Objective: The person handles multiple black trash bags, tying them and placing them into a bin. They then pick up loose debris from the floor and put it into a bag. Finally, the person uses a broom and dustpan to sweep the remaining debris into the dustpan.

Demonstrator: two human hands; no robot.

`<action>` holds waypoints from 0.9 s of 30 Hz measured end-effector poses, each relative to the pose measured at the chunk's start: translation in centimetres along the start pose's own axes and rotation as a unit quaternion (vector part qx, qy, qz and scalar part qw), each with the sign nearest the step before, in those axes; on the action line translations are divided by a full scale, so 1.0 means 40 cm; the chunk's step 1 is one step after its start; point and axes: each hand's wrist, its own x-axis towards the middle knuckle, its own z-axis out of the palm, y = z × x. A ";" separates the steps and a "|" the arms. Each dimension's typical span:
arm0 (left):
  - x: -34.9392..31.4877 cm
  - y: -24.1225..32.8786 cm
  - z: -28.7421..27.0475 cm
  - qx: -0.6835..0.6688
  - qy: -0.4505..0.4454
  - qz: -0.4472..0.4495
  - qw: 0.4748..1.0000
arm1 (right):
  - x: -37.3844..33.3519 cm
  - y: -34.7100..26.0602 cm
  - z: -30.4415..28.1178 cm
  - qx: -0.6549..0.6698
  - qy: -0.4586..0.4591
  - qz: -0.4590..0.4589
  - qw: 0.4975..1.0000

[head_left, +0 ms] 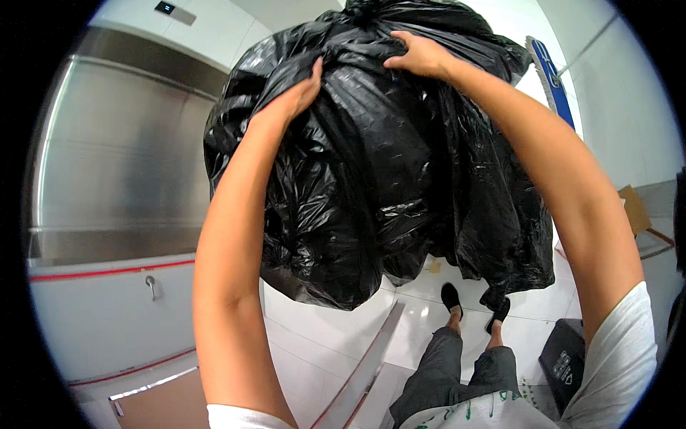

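Note:
A large, bulging black garbage bag (400,143), wrinkled and shiny, fills the upper middle in front of me. My left hand (304,93) is at its upper left side, closed on a fold of the plastic that hides most of the fingers. On the bag's top right, my right hand (423,57) rests with thumb and forefinger spread apart; its other fingers are hidden. Gathered, twisted plastic shows at the top, beyond both hands. Loose lower parts of the bag hang close to my feet.
At left is a brushed metal panel (128,157) above a white panel with a small metal handle (150,287). A blue flat mop (552,82) leans at the right wall. Cardboard (636,211) lies at far right, a dark bin-like object (564,357) beside my legs. A raised edge (364,365) crosses the floor.

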 end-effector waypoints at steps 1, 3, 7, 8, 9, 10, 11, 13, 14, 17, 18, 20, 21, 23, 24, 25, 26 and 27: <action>-0.043 -0.032 0.045 0.326 -0.007 0.079 0.942 | 0.029 0.020 0.019 -0.003 -0.024 -0.024 0.999; -0.133 -0.028 0.080 0.835 0.004 0.183 0.519 | 0.057 -0.023 0.049 -0.049 -0.059 0.009 0.997; -0.302 0.011 0.043 0.832 -0.096 0.215 0.502 | 0.124 -0.017 0.086 0.034 0.076 -0.051 0.995; -0.391 -0.020 0.056 0.824 -0.065 0.209 0.523 | 0.129 -0.026 0.063 0.063 0.106 -0.046 0.991; -0.478 -0.059 0.057 0.812 -0.037 0.202 0.546 | 0.133 -0.019 0.053 0.089 0.136 -0.038 0.986; -0.549 -0.093 0.035 0.809 0.014 0.291 0.511 | 0.138 -0.006 0.040 0.071 0.104 -0.033 0.992; -0.600 -0.128 0.003 0.794 0.062 0.376 0.473 | 0.147 0.023 0.027 0.048 0.072 -0.024 0.996; -0.668 -0.209 -0.039 0.791 0.212 0.409 0.403 | 0.153 0.036 0.015 0.059 0.047 -0.011 0.997; -0.689 -0.236 -0.087 0.787 0.288 0.352 0.417 | 0.138 0.015 0.024 0.097 0.051 -0.010 0.994; -0.731 -0.279 -0.185 0.788 0.366 0.231 0.438 | 0.124 -0.025 0.019 0.152 0.054 0.011 0.987; -0.727 -0.288 -0.199 0.771 0.355 0.233 0.475 | 0.123 -0.023 0.013 0.158 0.055 0.023 0.986; -0.717 -0.311 -0.245 0.726 0.373 0.202 0.542 | 0.126 -0.017 0.002 0.135 0.061 -0.012 0.989; -0.722 -0.309 -0.264 0.722 0.381 0.150 0.558 | 0.122 -0.016 0.007 0.147 0.077 -0.005 0.986; -0.721 -0.308 -0.218 0.604 0.275 0.233 0.711 | 0.104 -0.031 0.008 0.154 0.040 0.014 0.987; -0.702 -0.301 -0.170 0.576 0.210 0.331 0.717 | 0.092 -0.046 0.003 0.158 0.031 0.022 0.987; -0.679 -0.281 -0.093 0.547 0.191 0.341 0.740 | 0.069 -0.068 -0.004 0.160 0.019 0.033 0.986; -0.636 -0.262 -0.049 0.536 0.166 0.415 0.717 | 0.068 -0.061 -0.010 0.158 0.041 0.017 0.987; -0.585 -0.254 0.018 0.475 0.158 0.416 0.759 | 0.085 -0.032 -0.018 0.160 0.045 0.007 0.986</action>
